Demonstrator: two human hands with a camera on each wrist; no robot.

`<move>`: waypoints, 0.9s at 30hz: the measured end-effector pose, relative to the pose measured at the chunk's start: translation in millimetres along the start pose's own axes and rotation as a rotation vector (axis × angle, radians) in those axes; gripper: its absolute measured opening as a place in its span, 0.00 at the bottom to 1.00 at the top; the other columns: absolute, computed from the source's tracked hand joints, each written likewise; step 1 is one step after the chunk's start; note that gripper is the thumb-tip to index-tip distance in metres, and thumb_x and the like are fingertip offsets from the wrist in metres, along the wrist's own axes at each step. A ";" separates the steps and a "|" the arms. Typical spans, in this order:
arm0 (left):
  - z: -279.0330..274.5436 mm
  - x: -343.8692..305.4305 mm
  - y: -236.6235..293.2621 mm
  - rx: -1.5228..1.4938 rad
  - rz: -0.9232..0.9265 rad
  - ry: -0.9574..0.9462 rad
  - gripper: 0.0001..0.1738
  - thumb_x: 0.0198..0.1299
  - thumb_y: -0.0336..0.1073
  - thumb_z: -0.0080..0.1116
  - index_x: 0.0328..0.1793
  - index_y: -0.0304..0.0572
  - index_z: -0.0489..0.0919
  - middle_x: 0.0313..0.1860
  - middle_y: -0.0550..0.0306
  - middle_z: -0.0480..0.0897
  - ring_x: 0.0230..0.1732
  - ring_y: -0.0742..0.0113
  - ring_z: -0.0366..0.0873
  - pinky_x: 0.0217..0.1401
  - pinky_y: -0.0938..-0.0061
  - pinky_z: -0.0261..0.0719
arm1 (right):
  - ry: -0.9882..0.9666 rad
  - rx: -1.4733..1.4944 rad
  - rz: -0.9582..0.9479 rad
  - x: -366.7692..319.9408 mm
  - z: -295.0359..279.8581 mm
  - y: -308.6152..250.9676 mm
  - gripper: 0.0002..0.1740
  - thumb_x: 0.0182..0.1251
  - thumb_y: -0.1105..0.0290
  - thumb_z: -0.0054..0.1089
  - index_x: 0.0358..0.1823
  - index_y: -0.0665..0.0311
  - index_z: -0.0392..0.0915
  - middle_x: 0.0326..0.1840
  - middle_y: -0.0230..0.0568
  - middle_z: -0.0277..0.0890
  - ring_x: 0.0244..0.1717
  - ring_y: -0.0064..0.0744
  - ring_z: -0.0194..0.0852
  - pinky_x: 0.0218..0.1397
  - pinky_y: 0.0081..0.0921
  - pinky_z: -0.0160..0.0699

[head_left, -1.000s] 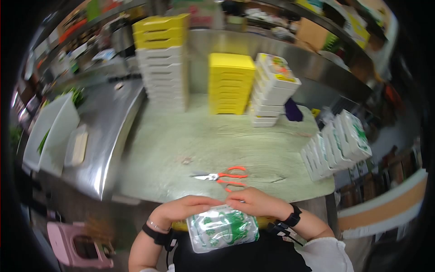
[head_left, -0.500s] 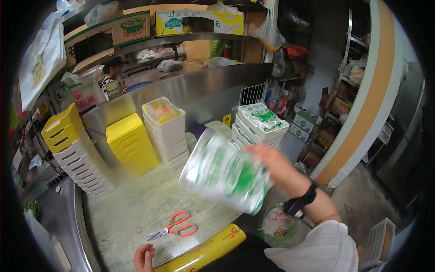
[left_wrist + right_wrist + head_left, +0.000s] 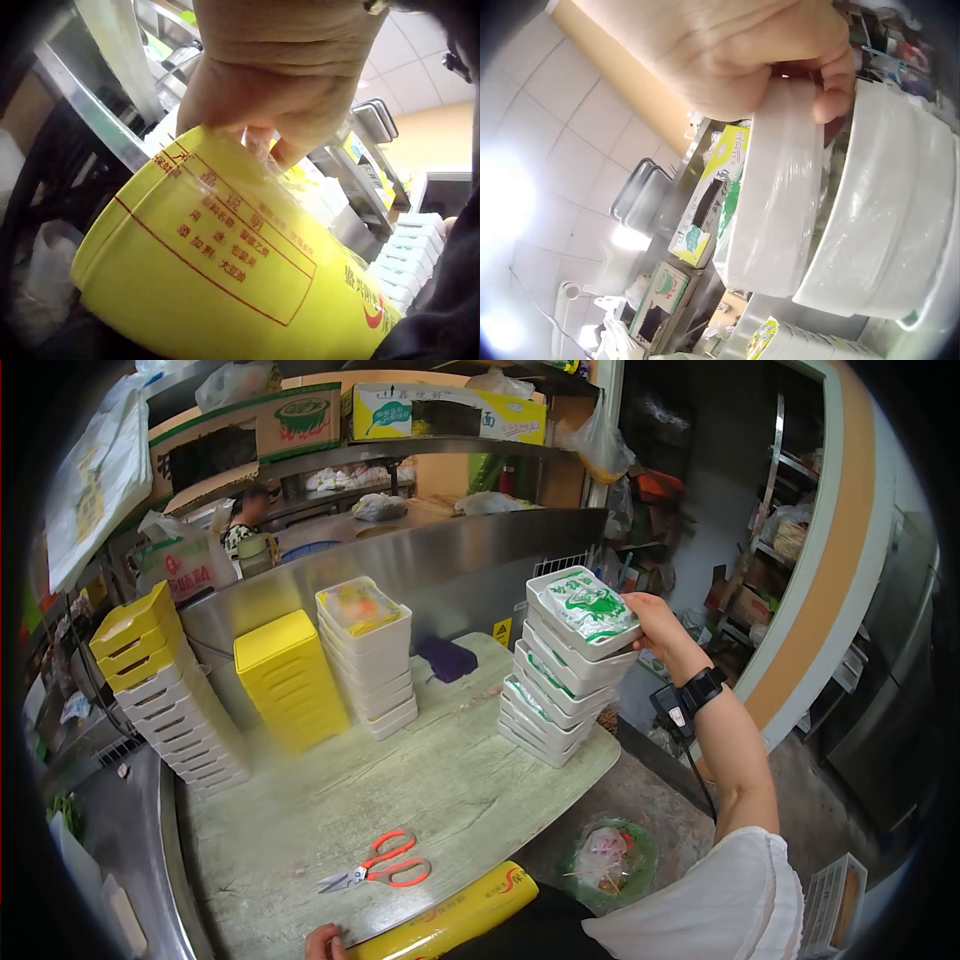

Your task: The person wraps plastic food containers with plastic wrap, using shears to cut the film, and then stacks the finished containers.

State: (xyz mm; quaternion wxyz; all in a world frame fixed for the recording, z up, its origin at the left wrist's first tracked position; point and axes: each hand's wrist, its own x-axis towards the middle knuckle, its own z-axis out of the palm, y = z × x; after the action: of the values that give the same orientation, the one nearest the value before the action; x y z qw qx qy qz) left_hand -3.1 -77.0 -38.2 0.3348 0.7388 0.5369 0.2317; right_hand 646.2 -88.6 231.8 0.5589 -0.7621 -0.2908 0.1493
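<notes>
The right hand pinches the near right edge of a white tray with green-printed film, which tops the stack at the table's right. In the right wrist view that hand's thumb and fingers grip the tray's rim, beside another white tray. At the table's front edge the left hand shows only partly; in the left wrist view it is at the end of a yellow printed roll, its fingertips largely hidden. Red-handled scissors lie on the table.
Along the back stand a stack of yellow and white trays, a yellow stack and a white stack. A purple cloth lies behind. A green-lined bin stands on the floor, right of the table.
The head view has turned rightward. The right hand has carried the green-printed tray from the person's front onto the right stack. The left hand has parted from that tray and is low at the table's edge.
</notes>
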 end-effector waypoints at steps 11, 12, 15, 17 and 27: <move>13.1 -2.5 -61.3 0.459 0.323 -0.035 0.37 0.57 0.30 0.55 0.76 0.42 0.63 0.77 0.47 0.62 0.77 0.48 0.56 0.79 0.56 0.55 | 0.023 -0.071 -0.074 -1.3 3.0 12.5 0.29 0.73 0.46 0.49 0.49 0.68 0.81 0.44 0.38 0.81 0.45 0.28 0.74 0.49 0.26 0.70; 13.0 -2.5 -59.9 0.446 0.319 -0.015 0.39 0.55 0.29 0.56 0.76 0.42 0.62 0.77 0.48 0.62 0.78 0.48 0.55 0.79 0.55 0.55 | 0.065 -0.121 -0.048 1.2 3.3 12.3 0.31 0.73 0.42 0.46 0.50 0.65 0.81 0.45 0.37 0.81 0.43 0.27 0.73 0.45 0.27 0.68; 9.2 -3.9 -54.4 0.403 0.287 -0.037 0.37 0.55 0.28 0.56 0.75 0.41 0.64 0.75 0.46 0.64 0.76 0.47 0.58 0.77 0.55 0.58 | -0.012 -0.141 -0.028 -4.2 -4.0 9.0 0.34 0.72 0.36 0.39 0.53 0.56 0.80 0.47 0.32 0.79 0.45 0.26 0.71 0.45 0.28 0.67; 1.0 -4.9 -28.7 0.391 0.261 -0.056 0.35 0.57 0.29 0.55 0.74 0.40 0.65 0.74 0.45 0.66 0.74 0.46 0.61 0.75 0.55 0.61 | -0.012 -0.105 -0.060 -8.6 -4.7 7.3 0.34 0.73 0.35 0.38 0.54 0.57 0.80 0.47 0.31 0.79 0.45 0.26 0.70 0.44 0.26 0.65; -0.5 7.1 21.6 -0.225 0.010 0.171 0.09 0.62 0.25 0.54 0.48 0.31 0.80 0.47 0.48 0.82 0.51 0.60 0.79 0.58 0.68 0.75 | 0.374 -0.223 -0.864 -39.4 18.9 1.3 0.17 0.74 0.61 0.50 0.52 0.66 0.78 0.54 0.41 0.75 0.51 0.32 0.73 0.53 0.25 0.71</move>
State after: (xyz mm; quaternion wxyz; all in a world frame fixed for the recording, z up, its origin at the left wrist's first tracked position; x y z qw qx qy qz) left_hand 12.6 -74.5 -21.9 0.3674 0.6769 0.5304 0.3542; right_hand 605.2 -98.5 220.5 0.5273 -0.6409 -0.4893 -0.2682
